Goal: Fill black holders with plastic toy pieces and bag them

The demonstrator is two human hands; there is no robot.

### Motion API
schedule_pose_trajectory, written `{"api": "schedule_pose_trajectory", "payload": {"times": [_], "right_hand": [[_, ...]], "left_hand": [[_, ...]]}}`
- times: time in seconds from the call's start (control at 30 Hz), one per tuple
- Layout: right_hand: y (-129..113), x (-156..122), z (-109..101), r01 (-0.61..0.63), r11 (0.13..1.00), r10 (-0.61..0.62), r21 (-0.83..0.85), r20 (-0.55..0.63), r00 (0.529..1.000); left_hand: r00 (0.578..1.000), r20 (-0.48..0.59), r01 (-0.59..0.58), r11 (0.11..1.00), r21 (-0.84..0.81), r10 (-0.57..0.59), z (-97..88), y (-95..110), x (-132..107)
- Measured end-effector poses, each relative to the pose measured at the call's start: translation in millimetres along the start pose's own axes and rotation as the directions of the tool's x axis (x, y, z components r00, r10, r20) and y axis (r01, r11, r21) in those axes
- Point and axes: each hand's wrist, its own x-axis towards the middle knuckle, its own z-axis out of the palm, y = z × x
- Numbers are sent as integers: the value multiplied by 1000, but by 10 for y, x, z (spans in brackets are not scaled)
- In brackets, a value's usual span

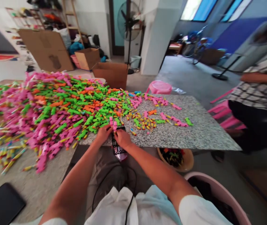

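At the table's front edge, a small pink plastic piece (115, 124) stands up between my two hands. My left hand (104, 132) is closed, its fingertips pinching at the left side of the piece. My right hand (123, 138) is closed too, with its fingers at the lower end of the same piece; its grip is partly hidden. Beneath my right hand is a black openwork plastic frame (118, 149), which sticks out over the table edge above my lap. Something clear and pinkish hangs below the frame.
A large heap of pink, green and orange plastic pieces (60, 106) covers the left. Small yellow-and-red parts (147, 122) lie scattered on the speckled tabletop (208, 134). A tan basin (189, 161) and a pink tub (218, 184) stand below right. Another person (260, 84) is at right.
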Motion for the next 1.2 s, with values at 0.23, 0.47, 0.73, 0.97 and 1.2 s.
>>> {"api": "schedule_pose_trajectory", "payload": {"times": [0.23, 0.47, 0.73, 0.97, 1.2], "right_hand": [[896, 201, -765, -234, 972, 231, 0, -151, 961], [1803, 661, -1257, -641, 756, 642, -133, -34, 766], [1891, 654, -1159, -671, 735, 667, -99, -74, 741], [1534, 262, -919, -490, 802, 549, 342, -97, 830], [1564, 249, -1027, -589, 797, 602, 130, -249, 759]], "left_hand": [[982, -187, 40, 998, 46, -31, 118, -94, -263], [978, -210, 23, 986, 166, 12, 197, -122, -332], [985, -164, -13, 975, 220, 51, 235, -79, -337], [975, -215, -4, 980, 198, 47, 289, -128, -302], [948, -316, -8, 998, 61, 26, 237, -152, -358]]}}
